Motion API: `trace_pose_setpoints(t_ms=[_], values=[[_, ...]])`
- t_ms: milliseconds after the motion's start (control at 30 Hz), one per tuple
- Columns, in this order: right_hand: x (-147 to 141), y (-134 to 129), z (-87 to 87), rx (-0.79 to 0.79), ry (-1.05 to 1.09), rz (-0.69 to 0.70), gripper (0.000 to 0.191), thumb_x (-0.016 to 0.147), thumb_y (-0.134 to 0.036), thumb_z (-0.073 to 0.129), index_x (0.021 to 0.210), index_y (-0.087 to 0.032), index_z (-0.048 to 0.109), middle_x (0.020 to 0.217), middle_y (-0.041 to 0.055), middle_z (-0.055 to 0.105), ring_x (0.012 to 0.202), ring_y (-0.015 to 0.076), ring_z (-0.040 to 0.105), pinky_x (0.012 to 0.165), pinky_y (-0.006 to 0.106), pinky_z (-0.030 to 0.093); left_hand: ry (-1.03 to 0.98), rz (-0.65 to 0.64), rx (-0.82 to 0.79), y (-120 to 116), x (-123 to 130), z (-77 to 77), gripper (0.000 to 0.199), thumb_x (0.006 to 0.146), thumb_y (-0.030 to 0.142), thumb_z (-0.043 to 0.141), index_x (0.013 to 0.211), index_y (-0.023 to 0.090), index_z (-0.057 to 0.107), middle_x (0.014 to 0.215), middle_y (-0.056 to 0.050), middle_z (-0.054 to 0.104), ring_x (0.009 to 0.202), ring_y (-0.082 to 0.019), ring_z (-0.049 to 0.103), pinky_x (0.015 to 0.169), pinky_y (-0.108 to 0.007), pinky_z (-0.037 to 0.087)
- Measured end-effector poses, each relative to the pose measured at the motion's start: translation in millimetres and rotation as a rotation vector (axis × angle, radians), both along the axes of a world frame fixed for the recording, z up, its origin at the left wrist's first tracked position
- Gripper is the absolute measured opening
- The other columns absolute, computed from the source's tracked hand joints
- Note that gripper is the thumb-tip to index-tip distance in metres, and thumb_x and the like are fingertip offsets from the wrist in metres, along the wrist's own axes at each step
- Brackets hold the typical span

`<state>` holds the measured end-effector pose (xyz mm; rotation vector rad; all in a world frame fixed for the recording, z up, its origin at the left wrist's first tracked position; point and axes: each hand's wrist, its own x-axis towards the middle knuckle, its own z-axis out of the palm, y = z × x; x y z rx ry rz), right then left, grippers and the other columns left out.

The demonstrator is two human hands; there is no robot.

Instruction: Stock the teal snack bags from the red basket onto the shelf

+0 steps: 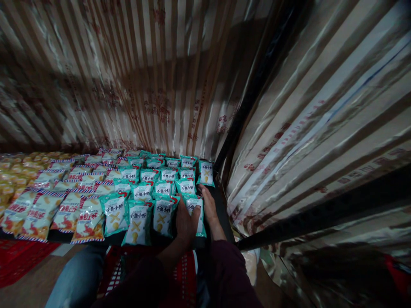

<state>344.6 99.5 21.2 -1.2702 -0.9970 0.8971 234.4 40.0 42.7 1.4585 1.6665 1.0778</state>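
Teal-and-white snack bags [137,223] stand in rows on a dark shelf [221,205]. At the right end of the front row, one snack bag [198,226] is between my two hands. My left hand [186,219] is closed on its left side, with the thumb across its front and the fingers by the neighbouring bag [164,216]. My right hand [211,209] lies along its right edge with fingers stretched out, near the bags behind. The bag's middle is partly covered by my left hand. Another teal bag [206,174] stands beyond my right fingertips.
White-and-orange snack bags [88,218] fill the shelf further left, with yellow packs [9,179] at the far left. Printed striped sheeting [154,85] hangs behind and to the right. A dark post [244,111] rises at the corner. Red baskets [186,278] stand below.
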Motion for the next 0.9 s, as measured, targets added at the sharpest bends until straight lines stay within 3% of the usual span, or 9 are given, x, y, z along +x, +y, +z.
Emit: trace_pose_setpoints(t_ms=[167, 367, 533, 733, 900], values=[[-1, 10, 1.7, 0.012, 0.042, 0.026, 0.062, 0.078, -0.068, 0.052, 0.114, -0.02, 0.069, 0.121, 0.0079, 0.068, 0.114, 0.0271, 0.061, 0.104, 0.045, 0.043, 0.002, 0.004, -0.057, 16, 2, 9.7, 0.072, 0.086, 0.04, 0.046, 0.145, 0.006, 0.023, 0.152, -0.023, 0.032, 0.141, -0.028, 0.032, 0.115, -0.039, 0.028], [-5, 4, 3.6, 0.042, 0.007, -0.007, 0.061, 0.081, -0.067, 0.05, 0.116, -0.021, 0.068, 0.12, 0.0074, 0.068, 0.116, 0.0255, 0.059, 0.103, 0.043, 0.043, 0.043, -0.051, -0.085, 28, 2, 16.1, 0.073, 0.086, 0.034, 0.045, 0.147, 0.004, 0.019, 0.145, -0.023, 0.043, 0.136, -0.026, 0.042, 0.11, -0.037, 0.035], [-2, 7, 0.2, 0.027, 0.049, -0.003, 0.064, 0.08, -0.069, 0.05, 0.116, -0.02, 0.068, 0.12, 0.0083, 0.068, 0.113, 0.0251, 0.061, 0.105, 0.043, 0.041, 0.024, 0.002, -0.081, 37, 3, 14.1, 0.072, 0.086, 0.036, 0.047, 0.147, 0.01, 0.019, 0.149, -0.019, 0.038, 0.14, -0.024, 0.036, 0.113, -0.036, 0.032], [1, 21, -2.4, 0.031, 0.193, -0.018, 0.066, 0.077, -0.07, 0.052, 0.115, -0.019, 0.069, 0.12, 0.0094, 0.068, 0.112, 0.0255, 0.063, 0.101, 0.044, 0.046, -0.036, 0.083, -0.069, 59, 11, 15.2, 0.068, 0.085, 0.037, 0.05, 0.14, 0.004, 0.028, 0.151, -0.024, 0.031, 0.144, -0.026, 0.026, 0.115, -0.036, 0.03], [-5, 23, -1.0, -0.004, 0.197, -0.026, 0.066, 0.079, -0.071, 0.048, 0.118, -0.022, 0.067, 0.121, 0.0073, 0.068, 0.117, 0.0264, 0.061, 0.101, 0.044, 0.046, -0.113, 0.108, -0.031, 75, 13, 15.0, 0.062, 0.087, 0.033, 0.05, 0.139, 0.005, 0.032, 0.148, -0.025, 0.037, 0.141, -0.03, 0.032, 0.113, -0.044, 0.035]])
